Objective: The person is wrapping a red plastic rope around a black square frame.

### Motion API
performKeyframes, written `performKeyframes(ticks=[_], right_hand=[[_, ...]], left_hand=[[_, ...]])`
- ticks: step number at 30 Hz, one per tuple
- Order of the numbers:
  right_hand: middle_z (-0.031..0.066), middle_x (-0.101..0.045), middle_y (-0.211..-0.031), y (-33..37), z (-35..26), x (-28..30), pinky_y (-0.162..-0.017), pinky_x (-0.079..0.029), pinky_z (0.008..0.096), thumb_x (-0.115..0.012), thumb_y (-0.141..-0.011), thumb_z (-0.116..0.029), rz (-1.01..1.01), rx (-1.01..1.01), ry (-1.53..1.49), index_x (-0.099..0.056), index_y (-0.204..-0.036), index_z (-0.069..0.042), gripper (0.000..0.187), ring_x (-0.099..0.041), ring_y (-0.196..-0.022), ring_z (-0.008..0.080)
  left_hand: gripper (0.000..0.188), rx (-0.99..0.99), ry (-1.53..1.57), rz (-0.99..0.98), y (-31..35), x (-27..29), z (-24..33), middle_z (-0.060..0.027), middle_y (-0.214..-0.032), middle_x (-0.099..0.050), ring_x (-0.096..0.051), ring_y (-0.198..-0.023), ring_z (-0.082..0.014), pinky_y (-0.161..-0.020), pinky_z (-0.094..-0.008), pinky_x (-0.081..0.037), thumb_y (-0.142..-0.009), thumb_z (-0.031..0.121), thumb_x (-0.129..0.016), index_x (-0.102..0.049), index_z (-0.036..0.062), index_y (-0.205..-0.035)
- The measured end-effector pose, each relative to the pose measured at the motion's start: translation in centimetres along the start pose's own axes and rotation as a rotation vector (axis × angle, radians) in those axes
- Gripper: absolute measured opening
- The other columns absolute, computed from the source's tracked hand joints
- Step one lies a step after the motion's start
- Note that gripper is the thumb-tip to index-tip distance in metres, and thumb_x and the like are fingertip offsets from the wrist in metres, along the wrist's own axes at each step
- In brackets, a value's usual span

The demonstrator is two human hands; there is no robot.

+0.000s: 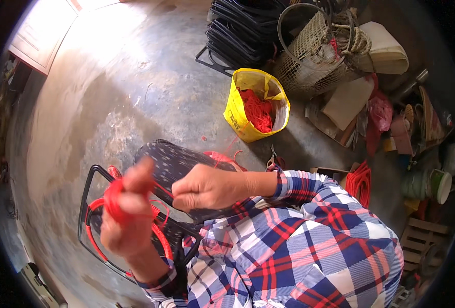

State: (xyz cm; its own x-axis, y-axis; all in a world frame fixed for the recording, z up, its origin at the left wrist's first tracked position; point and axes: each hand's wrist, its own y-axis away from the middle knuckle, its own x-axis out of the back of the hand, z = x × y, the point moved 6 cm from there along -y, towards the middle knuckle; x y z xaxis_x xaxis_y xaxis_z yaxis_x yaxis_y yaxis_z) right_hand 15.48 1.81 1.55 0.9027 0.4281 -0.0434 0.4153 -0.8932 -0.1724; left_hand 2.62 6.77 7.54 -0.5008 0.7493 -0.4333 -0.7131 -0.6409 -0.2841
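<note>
Head view: one fisheye look down at two bare hands above a person's lap.
Left hand: the left hand (127,228) is raised and blurred, with red cord (114,201) wound in a thick, smooth band around its fingers; whether they are curled shut, I cannot tell.
Right hand: the right hand (204,189) is closed, knuckles up, gripping a thin strand of the cord; the two hands are apart.
Black frame: below the left hand, a rounded frame of slim dark bars (81,210), with a curved red wrapping (162,244) on part of it.
Clothing: soft plaid shirt (309,246) in red, white and navy; dark trousers (178,156) with pale flecks.
Yellow bag: an upright, creased, open-topped bag (239,123) on the floor, holding a loose red tangle (257,110).
Floor: smooth, mottled grey (114,133), shiny toward the pale door (42,33).
Stacked frames: dark, bent bars (245,38) nested closely behind the bag.
Mesh basket: coarse open netting (307,46) with a round rim, tilted, twisted rope (360,42) beside it.
Red bundle: neat parallel loops (359,185) near the right sleeve.
Writing: dark printed characters mark the bag's side.
</note>
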Motion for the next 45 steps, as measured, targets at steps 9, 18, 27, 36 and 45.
performKeyframes(ticks=[9,18,27,36,45], right_hand=[[0.0023,-0.058,-0.067,-0.1,-0.1,3.2,-0.060,-0.044,0.0294,-0.059,-0.100,-0.025,0.160,-0.004,-0.065,-0.060,-0.082,-0.001,0.029,-0.052,-0.065,0.0084],[0.0017,-0.054,-0.063,0.3,-2.6,2.6,-0.058,-0.043,0.0274,-0.063,-0.098,-0.025,0.159,0.088,0.078,-0.061,-0.082,0.000,0.030,-0.049,-0.066,0.0041],[0.0045,-0.056,-0.066,0.5,-0.1,-0.1,-0.058,-0.041,0.0301,-0.061,-0.099,-0.027,0.010,0.066,0.084,-0.058,-0.081,-0.001,0.031,-0.052,-0.065,0.0086],[0.0018,-0.053,-0.061,0.3,0.9,1.2,-0.059,-0.042,0.0287,-0.061,-0.099,-0.029,0.050,-0.023,0.014,-0.060,-0.081,-0.002,0.033,-0.046,-0.064,0.0057],[0.0013,-0.048,-0.060,0.4,-1.4,3.3,-0.055,-0.039,0.0287,-0.066,-0.096,-0.026,0.217,0.031,0.018,-0.061,-0.078,-0.002,0.030,-0.044,-0.062,0.0049]], left_hand=[[0.046,0.304,-0.219,-0.439,1.5,-4.2,-0.6,-0.0301,-0.129,-0.059,-0.046,-0.134,-0.0399,-0.114,-0.0502,-0.027,-0.085,0.030,-0.052,-0.073,-0.0099,-0.098],[0.035,0.347,-0.895,-0.158,1.4,0.3,-2.6,-0.0234,-0.134,-0.056,-0.044,-0.136,-0.0386,-0.112,-0.0449,-0.032,-0.087,0.017,-0.049,-0.068,-0.0051,-0.106],[0.043,0.054,-0.763,0.226,-0.6,1.5,0.2,-0.0264,-0.138,-0.054,-0.043,-0.136,-0.0403,-0.114,-0.0495,-0.028,-0.085,0.023,-0.049,-0.070,-0.0064,-0.108],[0.044,-0.008,-0.045,-0.240,0.5,-1.3,0.1,-0.0281,-0.139,-0.051,-0.050,-0.128,-0.0400,-0.110,-0.0513,-0.032,-0.084,0.030,-0.054,-0.070,-0.0062,-0.105],[0.036,0.472,-0.457,-0.384,2.4,-2.8,-3.3,-0.0283,-0.128,-0.060,-0.045,-0.133,-0.0434,-0.112,-0.0489,-0.030,-0.089,0.022,-0.053,-0.069,-0.0062,-0.106]])
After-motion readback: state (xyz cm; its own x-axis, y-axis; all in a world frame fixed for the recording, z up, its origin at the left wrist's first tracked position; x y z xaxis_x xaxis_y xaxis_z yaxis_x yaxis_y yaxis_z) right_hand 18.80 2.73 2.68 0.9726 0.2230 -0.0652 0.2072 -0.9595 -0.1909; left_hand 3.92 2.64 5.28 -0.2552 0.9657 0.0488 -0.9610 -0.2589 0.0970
